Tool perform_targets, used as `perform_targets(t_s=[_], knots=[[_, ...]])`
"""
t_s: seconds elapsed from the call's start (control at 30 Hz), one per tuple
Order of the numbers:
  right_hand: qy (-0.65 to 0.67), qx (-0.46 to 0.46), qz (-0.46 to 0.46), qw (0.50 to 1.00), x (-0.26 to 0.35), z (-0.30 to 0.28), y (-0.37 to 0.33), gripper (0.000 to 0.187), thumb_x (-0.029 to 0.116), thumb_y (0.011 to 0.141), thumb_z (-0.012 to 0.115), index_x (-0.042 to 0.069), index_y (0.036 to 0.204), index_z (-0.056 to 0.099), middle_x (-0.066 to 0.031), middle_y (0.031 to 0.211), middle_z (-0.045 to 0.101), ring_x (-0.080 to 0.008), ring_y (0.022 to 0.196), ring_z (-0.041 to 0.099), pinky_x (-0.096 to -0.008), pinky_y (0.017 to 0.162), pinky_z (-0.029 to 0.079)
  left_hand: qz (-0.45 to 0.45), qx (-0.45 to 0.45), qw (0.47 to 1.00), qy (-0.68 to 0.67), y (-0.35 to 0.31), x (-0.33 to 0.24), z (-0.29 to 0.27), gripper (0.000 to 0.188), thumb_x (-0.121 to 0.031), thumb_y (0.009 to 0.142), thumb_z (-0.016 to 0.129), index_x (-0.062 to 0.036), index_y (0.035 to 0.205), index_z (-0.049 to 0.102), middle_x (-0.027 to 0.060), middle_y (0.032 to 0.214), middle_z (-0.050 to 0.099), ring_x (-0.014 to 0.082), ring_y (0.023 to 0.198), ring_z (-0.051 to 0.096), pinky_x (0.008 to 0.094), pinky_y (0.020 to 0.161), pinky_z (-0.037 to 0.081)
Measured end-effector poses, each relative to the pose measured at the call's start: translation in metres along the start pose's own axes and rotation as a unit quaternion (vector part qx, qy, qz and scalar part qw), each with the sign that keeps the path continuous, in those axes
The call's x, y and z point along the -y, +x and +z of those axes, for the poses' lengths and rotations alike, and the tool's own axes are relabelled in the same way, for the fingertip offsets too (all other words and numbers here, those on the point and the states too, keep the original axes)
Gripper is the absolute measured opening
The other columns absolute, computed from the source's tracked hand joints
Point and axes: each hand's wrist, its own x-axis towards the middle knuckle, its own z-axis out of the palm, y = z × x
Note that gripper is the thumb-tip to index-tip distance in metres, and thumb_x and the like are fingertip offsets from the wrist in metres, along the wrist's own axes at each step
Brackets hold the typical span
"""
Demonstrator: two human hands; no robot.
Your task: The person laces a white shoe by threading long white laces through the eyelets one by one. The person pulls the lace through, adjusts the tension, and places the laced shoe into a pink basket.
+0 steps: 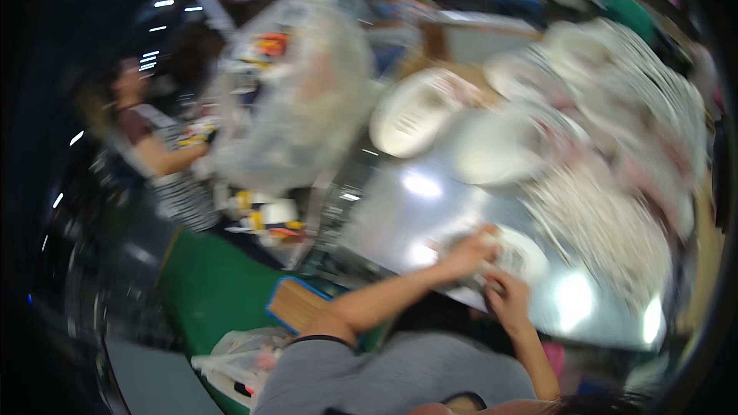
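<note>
A white oval part (526,257) with dark slots or marks on its face lies low over the shiny metal table (384,219) in front of me. My left hand (473,252) is closed at its left edge, fingers bent around it. Close by on the near side, my right hand (507,300) has its fingers pinched together beside the part's lower left edge. Whatever sits between those fingers is too blurred to make out. Beyond my hands lie larger white oval parts (411,115), one with rows of slots. A thick bundle of white cords (600,223) spreads to the right.
More white parts and cords (615,77) are heaped at the far right. A big clear plastic bag (300,100) of coloured items stands at the left, beside another person (165,154). A blue-edged brown box (300,303) and a plastic bag (246,361) are on the green floor.
</note>
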Motion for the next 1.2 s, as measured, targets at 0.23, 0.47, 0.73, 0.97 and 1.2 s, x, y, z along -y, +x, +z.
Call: perform_targets(t_s=[0.23,0.47,0.73,0.97,1.2], knots=[[0.138,-0.018,0.229,0.963,0.012,-0.021,-0.022,0.018,0.015,0.092,0.069,0.004,0.106,0.073,-0.0049,0.087,0.073,-0.0065,0.074,0.062,-0.0233,0.065,0.049,0.084,0.007,0.922,0.378,-0.064,-0.039,-0.019,0.061,-0.014,0.094,0.066,-0.0024,0.146,0.037,0.0228,0.097,0.068,0.0324,0.089,0.068,0.0395,0.077,0.052],[-0.032,0.04,0.249,0.967,0.01,0.002,-0.018,0.025,0.028,0.09,0.072,0.005,0.101,0.073,-0.0114,0.08,0.07,-0.0126,0.067,0.063,-0.0295,0.061,0.049,0.206,-0.027,0.88,0.428,-0.063,-0.017,-0.008,0.037,-0.006,0.085,0.074,-0.0029,0.115,0.052,0.0179,0.085,0.069,0.0367,0.076,0.067,0.0398,0.063,0.05],[0.249,-0.069,0.239,0.936,0.01,0.005,0.005,0.014,0.017,0.091,0.07,0.003,0.093,0.069,0.0031,0.078,0.064,-0.0042,0.073,0.054,-0.0221,0.064,0.045,0.166,0.012,0.898,0.408,-0.042,-0.029,-0.012,0.024,-0.013,0.09,0.07,-0.0029,0.108,0.059,0.0171,0.089,0.068,0.0358,0.075,0.066,0.0388,0.064,0.05],[0.242,-0.111,0.234,0.935,-0.01,0.024,0.004,0.017,0.019,0.091,0.071,0.003,0.092,0.069,0.0036,0.077,0.063,-0.0032,0.071,0.051,-0.0215,0.062,0.043,0.112,0.025,0.922,0.369,-0.039,-0.033,-0.004,0.025,-0.02,0.091,0.07,-0.0033,0.108,0.061,0.0163,0.087,0.069,0.031,0.072,0.066,0.0363,0.064,0.048],[0.167,-0.052,0.209,0.962,0.005,0.004,-0.021,0.021,0.019,0.097,0.062,0.004,0.11,0.054,-0.0071,0.077,0.065,-0.0153,0.068,0.06,-0.0291,0.065,0.047,0.18,-0.027,0.861,0.475,-0.04,-0.021,-0.001,0.027,-0.019,0.087,0.074,-0.0059,0.106,0.061,0.0163,0.082,0.069,0.0347,0.068,0.067,0.0403,0.06,0.05]])
